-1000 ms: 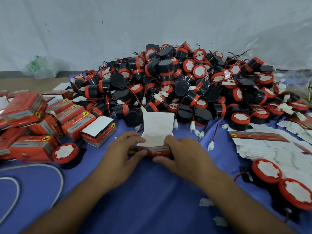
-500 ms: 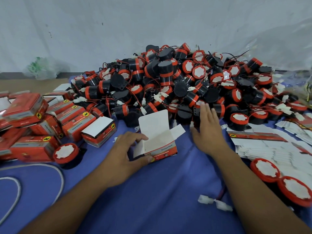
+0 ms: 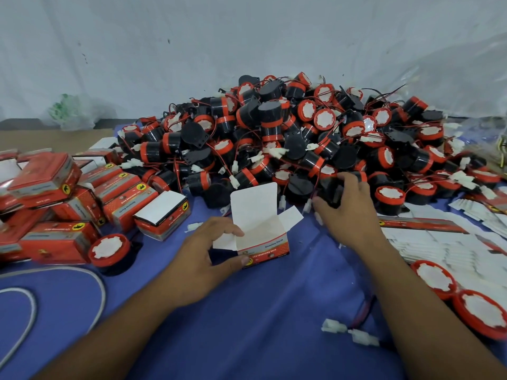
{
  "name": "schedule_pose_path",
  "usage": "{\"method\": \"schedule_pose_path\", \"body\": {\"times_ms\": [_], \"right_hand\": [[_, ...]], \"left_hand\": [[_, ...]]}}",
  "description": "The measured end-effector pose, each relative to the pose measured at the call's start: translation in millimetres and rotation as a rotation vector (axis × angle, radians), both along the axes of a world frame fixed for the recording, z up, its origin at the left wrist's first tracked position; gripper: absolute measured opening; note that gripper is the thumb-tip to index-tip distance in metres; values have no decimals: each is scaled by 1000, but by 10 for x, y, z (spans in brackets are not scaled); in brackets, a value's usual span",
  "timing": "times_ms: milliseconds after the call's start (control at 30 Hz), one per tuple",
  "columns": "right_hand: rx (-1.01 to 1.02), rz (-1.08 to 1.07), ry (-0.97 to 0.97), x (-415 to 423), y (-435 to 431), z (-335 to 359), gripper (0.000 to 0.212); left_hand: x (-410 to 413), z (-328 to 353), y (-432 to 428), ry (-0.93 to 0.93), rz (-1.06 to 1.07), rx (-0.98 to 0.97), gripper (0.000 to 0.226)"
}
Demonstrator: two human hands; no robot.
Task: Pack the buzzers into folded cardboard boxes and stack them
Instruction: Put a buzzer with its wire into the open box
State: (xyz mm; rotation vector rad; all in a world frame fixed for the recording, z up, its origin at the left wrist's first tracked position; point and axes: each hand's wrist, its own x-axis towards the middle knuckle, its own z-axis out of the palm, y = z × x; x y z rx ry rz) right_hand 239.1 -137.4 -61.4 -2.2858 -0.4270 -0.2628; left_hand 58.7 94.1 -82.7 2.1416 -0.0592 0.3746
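Buzzer (image 3: pixel 330 187), black-bodied, at the near edge of the large pile (image 3: pixel 274 133), held in the curled fingers and thumb of the right hand (image 3: pixel 354 215). The open box (image 3: pixel 263 244) stands on the blue cloth (image 3: pixel 247 325) to the left of this grip and slightly nearer. Its mouth faces up and its lid flap (image 3: pixel 253 204) is raised on the far side. The left hand (image 3: pixel 197 261) grips the box at its left end, thumb on the near corner and fingers at the side flap. The right hand is therefore the one placed to carry the buzzer left and down into the mouth. The buzzer's long axis cannot be told, since the fingers cover most of it, and which wire in the tangle belongs to it is unclear. Packed boxes (image 3: pixel 131 198) lie at the left and flat cartons (image 3: pixel 444 242) at the right, both cut off by the frame edge.
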Motion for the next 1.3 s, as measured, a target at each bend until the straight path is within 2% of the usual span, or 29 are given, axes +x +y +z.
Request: {"method": "schedule_pose_path", "body": {"times_ms": [133,200,267,400,433,567,667,733,833,900,967,1067,1167,1300], "right_hand": [[762,249,343,-252,45,222,46],[881,367,324,-401,140,268,29],[835,487,285,-559,245,254,18],[277,558,167,-653,279,134,9],[197,572,125,-651,269,110,6],[75,617,-43,-661,244,141,3],[-84,550,-169,-622,216,159,7],[-44,512,-153,-614,200,165,7],[284,452,6,-650,238,146,14],[411,424,102,-679,286,116,24],[353,466,114,-678,301,69,23],[36,563,32,-640,261,36,10],[-206,607,-58,-611,233,18,23],[-89,658,-99,-647,216,77,33]], "left_hand": [[-6,-1,3,1,31,17,39],[-5,1,0,4,40,42,42],[-4,7,-5,0,42,51,47],[-5,22,4,-45,26,61,57],[-5,36,2,-60,12,79,55],[8,52,-20,-103,-41,136,53],[20,47,-19,-101,-33,129,53],[23,35,-14,-92,-36,128,54],[22,23,-11,-62,-48,83,63],[22,7,-2,-57,-61,41,69],[16,-3,7,-57,-67,16,70],[15,-5,12,-71,-40,55,63],[22,4,-1,-88,-21,100,53],[31,18,1,-89,27,109,49]]}}
